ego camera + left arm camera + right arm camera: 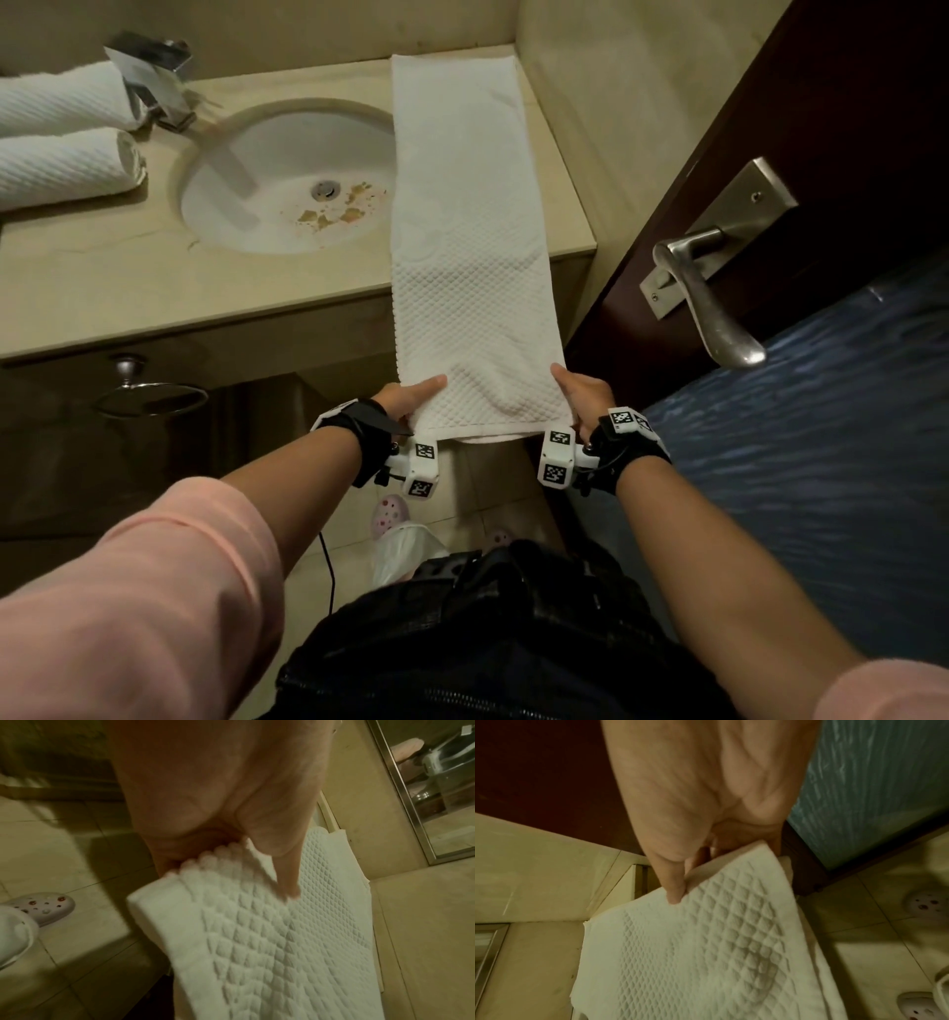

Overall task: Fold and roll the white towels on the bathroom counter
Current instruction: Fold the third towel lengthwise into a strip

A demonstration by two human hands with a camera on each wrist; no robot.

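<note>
Towel [464, 246]: white, waffle-weave, folded into a long narrow strip at 12 o'clock on the beige stone bench [118, 288], near end overhanging. Left hand [405, 403] and right hand [583, 398] each pinch a near corner, thumb on top. Rolling not begun. Two rolled towels [61, 133] finished at 10 o'clock.

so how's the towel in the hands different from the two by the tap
The held towel lies as a long flat strip; the two by the tap are rolled. The left hand and right hand pinch its near end, off the counter; nothing touches the rolls. All are white and textured.
</note>
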